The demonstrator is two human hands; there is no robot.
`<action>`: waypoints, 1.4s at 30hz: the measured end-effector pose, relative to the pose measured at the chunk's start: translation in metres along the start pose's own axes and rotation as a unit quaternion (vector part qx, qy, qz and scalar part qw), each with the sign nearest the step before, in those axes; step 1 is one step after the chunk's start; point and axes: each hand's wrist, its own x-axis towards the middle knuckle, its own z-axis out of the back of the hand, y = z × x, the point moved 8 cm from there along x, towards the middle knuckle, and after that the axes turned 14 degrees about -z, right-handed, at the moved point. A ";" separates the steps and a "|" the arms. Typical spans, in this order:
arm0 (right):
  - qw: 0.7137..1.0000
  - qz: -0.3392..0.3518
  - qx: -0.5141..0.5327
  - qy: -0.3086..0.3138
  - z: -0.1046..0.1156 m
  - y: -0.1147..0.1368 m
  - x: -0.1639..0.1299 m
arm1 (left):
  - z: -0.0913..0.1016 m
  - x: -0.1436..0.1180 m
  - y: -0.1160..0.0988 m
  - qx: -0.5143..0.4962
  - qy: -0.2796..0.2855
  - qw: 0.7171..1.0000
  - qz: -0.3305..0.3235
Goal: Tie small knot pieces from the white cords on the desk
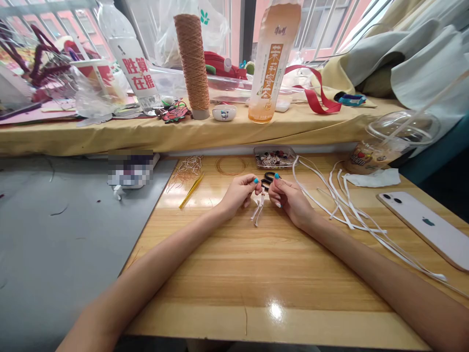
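Note:
Over the middle of the wooden table, my left hand pinches the top of a small bundle of white cords, thumb and finger pressed together. The loose ends of the bundle hang down, and a bit of brown thread seems to circle it near the top. Close on the other side, my right hand is closed in a pinch too; whatever lies between its fingertips is too fine to make out. Just behind the hands lie black-handled scissors, partly hidden by the fingers.
Yellow tweezers, thread scraps and a coil of brown thread lie left. A bead box stands behind. To the right are white cords, a phone and an iced drink. A thread spool and bottles line the ledge.

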 end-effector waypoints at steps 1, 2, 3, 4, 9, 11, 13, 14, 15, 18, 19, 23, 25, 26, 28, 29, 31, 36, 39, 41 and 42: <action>1.000 0.002 0.004 0.000 0.000 0.000 0.000 | 0.000 0.000 0.001 -0.004 -0.004 1.000 0.003; 1.000 0.001 0.008 0.000 0.000 0.000 0.000 | 0.001 0.000 0.001 -0.008 -0.007 1.000 0.005; 1.000 -0.002 0.012 0.000 0.001 0.000 0.000 | 0.001 0.000 0.002 -0.010 -0.010 1.000 0.007; 1.000 -0.005 0.015 0.000 0.002 0.000 0.000 | 0.001 0.000 0.002 -0.012 -0.012 1.000 0.008; 1.000 0.001 0.003 0.000 0.005 0.000 0.001 | 0.001 0.001 0.001 -0.048 -0.004 0.999 -0.001; 0.999 0.029 -0.028 0.015 0.002 0.004 -0.001 | 0.002 0.002 -0.001 -0.082 0.001 0.997 -0.012; 0.993 0.082 -0.079 0.018 0.000 0.014 -0.005 | 0.005 0.004 -0.004 -0.105 -0.008 0.994 -0.031; 0.987 0.114 -0.112 0.009 0.000 0.021 -0.008 | 0.007 0.004 -0.006 -0.111 -0.017 0.993 -0.042; 0.979 0.142 -0.145 -0.007 0.001 0.028 -0.011 | 0.010 0.005 -0.007 -0.114 -0.027 0.992 -0.050; 0.951 0.201 -0.227 -0.062 0.005 0.049 -0.020 | 0.015 0.006 -0.006 -0.118 -0.050 0.990 -0.051; 0.944 0.215 -0.241 -0.072 0.005 0.055 -0.023 | 0.015 0.006 -0.005 -0.118 -0.052 0.991 -0.045; 0.951 0.242 -0.190 -0.045 0.000 0.066 -0.033 | 0.011 0.005 -0.005 -0.097 -0.041 0.994 -0.026; 0.964 0.234 -0.123 -0.007 -0.006 0.065 -0.035 | 0.005 0.003 -0.008 -0.066 -0.011 0.998 -0.021; 0.970 0.224 -0.094 0.011 -0.009 0.064 -0.036 | 0.001 0.002 -0.009 -0.050 0.009 0.999 -0.019; 0.978 0.201 -0.048 0.033 -0.013 0.061 -0.035 | -0.006 0.000 -0.012 -0.033 0.041 0.998 -0.016; 0.981 0.186 -0.036 0.037 -0.014 0.059 -0.034 | -0.007 0.000 -0.014 -0.032 0.046 0.998 -0.020; 0.986 0.163 -0.030 0.032 -0.013 0.055 -0.032 | -0.009 -0.001 -0.018 -0.032 0.048 0.998 -0.029; 0.988 0.115 -0.094 0.038 -0.012 0.046 -0.025 | -0.014 -0.004 -0.015 0.008 0.091 0.996 -0.013; 0.983 0.114 -0.136 0.051 -0.011 0.044 -0.024 | -0.012 -0.002 -0.013 0.019 0.080 0.996 -0.022; 0.978 0.124 -0.162 0.049 -0.008 0.047 -0.022 | -0.008 0.000 -0.012 0.021 0.060 0.997 -0.031; 0.976 0.128 -0.170 0.042 -0.004 0.049 -0.020 | -0.005 0.002 -0.012 0.023 0.044 0.998 -0.037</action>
